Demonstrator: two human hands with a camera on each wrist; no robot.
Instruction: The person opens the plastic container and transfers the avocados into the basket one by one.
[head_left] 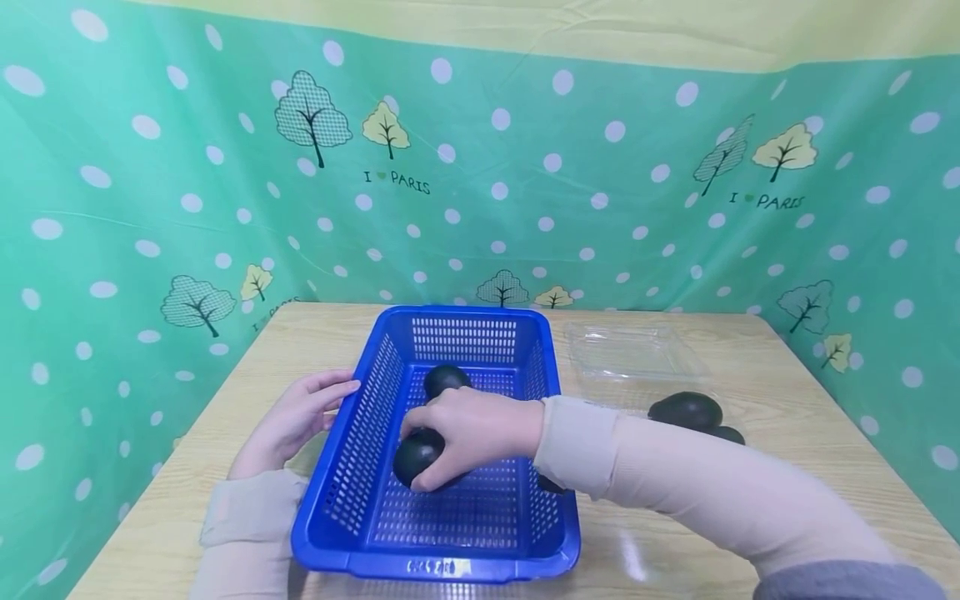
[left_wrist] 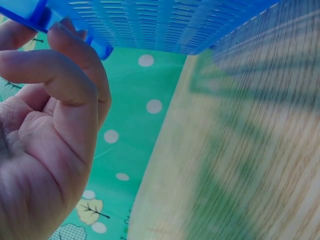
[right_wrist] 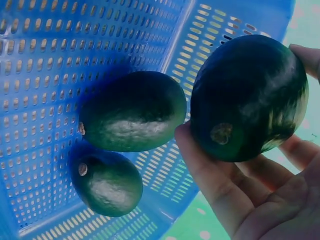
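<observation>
My right hand [head_left: 480, 429] reaches into a blue plastic basket [head_left: 435, 568] and grips a dark green avocado [head_left: 417, 455] between thumb and fingers. The right wrist view shows this held avocado [right_wrist: 250, 97] close up, with its stem scar visible. Below it on the basket floor lie a larger avocado [right_wrist: 135, 111] and a smaller avocado [right_wrist: 107, 182], side by side. At the basket's left side, my left hand [head_left: 296, 421] touches the rim with loosely bent fingertips. The left wrist view has those fingers [left_wrist: 80, 75] beside the rim, with nothing in the palm.
Right of the basket, a clear plastic tray [head_left: 630, 352] lies on the wooden table [head_left: 810, 467]. More avocados [head_left: 686, 411] sit nearer, partly hidden by my right arm. Another dark shape [head_left: 550, 483] shows beside the basket under my cuff. A green dotted cloth [head_left: 495, 217] hangs behind.
</observation>
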